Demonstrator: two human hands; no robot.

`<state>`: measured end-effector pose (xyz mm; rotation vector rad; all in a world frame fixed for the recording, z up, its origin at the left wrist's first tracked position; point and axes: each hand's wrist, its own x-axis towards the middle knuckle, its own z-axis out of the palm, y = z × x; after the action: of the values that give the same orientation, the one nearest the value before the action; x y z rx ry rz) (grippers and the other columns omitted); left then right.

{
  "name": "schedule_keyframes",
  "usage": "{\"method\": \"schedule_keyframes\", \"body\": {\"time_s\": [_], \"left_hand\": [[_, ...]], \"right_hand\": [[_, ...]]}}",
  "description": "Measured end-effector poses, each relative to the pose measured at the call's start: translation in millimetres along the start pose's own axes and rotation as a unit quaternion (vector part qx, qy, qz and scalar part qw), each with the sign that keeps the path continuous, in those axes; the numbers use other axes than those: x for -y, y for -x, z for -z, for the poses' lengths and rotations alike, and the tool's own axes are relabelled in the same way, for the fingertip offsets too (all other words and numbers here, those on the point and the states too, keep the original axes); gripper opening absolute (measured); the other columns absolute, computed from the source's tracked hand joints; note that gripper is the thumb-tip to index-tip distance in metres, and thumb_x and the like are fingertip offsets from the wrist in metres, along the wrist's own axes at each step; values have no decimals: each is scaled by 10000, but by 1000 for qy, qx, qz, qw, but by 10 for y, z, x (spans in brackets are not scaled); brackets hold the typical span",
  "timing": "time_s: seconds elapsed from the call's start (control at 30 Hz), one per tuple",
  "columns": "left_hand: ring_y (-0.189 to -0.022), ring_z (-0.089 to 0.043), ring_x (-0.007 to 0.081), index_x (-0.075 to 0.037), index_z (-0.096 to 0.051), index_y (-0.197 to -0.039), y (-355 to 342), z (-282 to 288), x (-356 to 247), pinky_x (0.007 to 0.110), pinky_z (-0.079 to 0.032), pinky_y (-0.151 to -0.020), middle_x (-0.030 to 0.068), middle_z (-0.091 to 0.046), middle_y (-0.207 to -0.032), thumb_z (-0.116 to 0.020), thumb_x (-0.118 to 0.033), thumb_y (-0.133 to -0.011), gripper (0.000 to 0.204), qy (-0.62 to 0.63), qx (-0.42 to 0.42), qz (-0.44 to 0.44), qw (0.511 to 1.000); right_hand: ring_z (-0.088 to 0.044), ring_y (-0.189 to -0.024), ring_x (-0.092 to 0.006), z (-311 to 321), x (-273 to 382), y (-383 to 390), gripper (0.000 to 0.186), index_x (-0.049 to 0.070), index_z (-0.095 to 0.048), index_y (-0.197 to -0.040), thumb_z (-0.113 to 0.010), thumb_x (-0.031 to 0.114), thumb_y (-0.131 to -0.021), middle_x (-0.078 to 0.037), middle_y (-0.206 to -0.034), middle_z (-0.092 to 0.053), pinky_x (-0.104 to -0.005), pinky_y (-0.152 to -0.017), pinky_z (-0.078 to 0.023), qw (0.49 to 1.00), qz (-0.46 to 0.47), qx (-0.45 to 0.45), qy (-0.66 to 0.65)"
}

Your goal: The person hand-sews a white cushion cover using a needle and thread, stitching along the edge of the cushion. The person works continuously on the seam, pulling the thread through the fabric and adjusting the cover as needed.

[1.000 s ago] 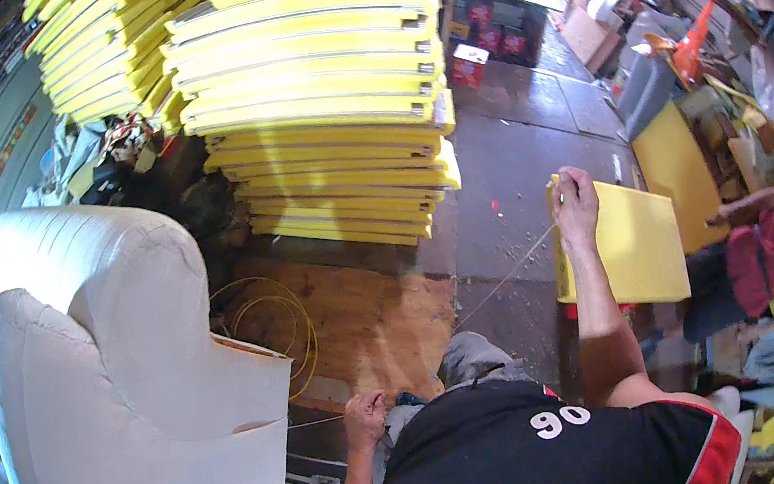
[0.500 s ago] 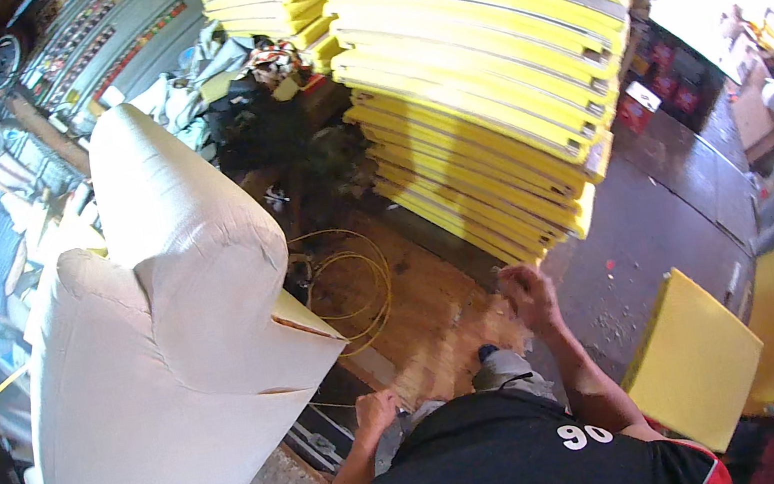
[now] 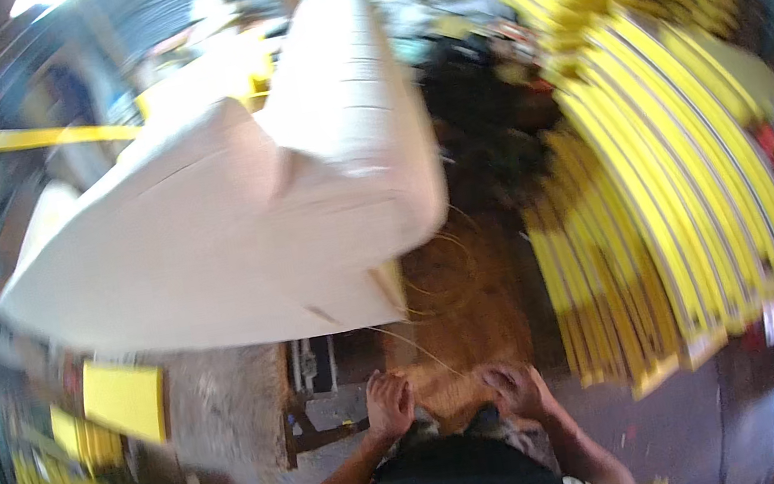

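Note:
A cream upholstered sofa point(image 3: 195, 242), tipped over, fills the left and centre with its rounded arm upward. From its lower edge a thin pale cord point(image 3: 421, 350) slants down to my right hand point(image 3: 517, 390), whose fingers pinch its end. My left hand point(image 3: 390, 404) is held to the left of that, just below the sofa's edge, its fingers curled inward. Whether it holds anything does not show. Both hands are in front of my black shirt.
Tall stacks of yellow foam-covered panels point(image 3: 692, 183) stand at the right. A coil of thin yellow tubing point(image 3: 442, 269) lies on the brown floor board point(image 3: 504, 310). Left of my arm is a worn bench top point(image 3: 225, 399), with a yellow foam block point(image 3: 126, 400) beside it.
My view has swung left, so the sofa and stacks appear further right. My right hand has come in near my left, and the cord now stretches to it.

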<state>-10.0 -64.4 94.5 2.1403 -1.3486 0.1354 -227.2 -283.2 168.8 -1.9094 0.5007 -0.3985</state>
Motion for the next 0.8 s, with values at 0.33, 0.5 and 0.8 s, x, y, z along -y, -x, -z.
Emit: {"method": "schedule_keyframes", "body": {"time_s": [0.33,0.5,0.8], "left_hand": [[-1144,-632,391,-42,-695,-1075,1418,218,533,523,-479,-992,188,-704,-1127,-661,-238,-910,258,-40,-94,446,889],[-1125,-678,409,-85,-744,-1146,3050,-248,886,507,-549,-934,218,-706,-1206,-582,-327,-957,347,57,210,634,742],[-1082,-716,379,-1,-761,-1070,4127,-239,1209,525,-564,-882,246,-727,-1130,-644,-148,-829,306,180,155,774,586]], "right_hand": [[-582,-665,-72,-693,671,-693,188,54,-693,-1158,-573,159,-1059,-33,-913,-686,-242,-583,-481,964,-24,262,-24],[-601,-688,-79,-1342,916,-1015,183,52,-693,-1152,-578,159,-1058,-37,-940,-694,-240,-579,-484,925,88,369,9],[-593,-691,-79,-2822,1401,-1143,165,38,-667,-1149,-589,144,-1051,-50,-1002,-718,-234,-577,-487,863,62,500,33]]}}
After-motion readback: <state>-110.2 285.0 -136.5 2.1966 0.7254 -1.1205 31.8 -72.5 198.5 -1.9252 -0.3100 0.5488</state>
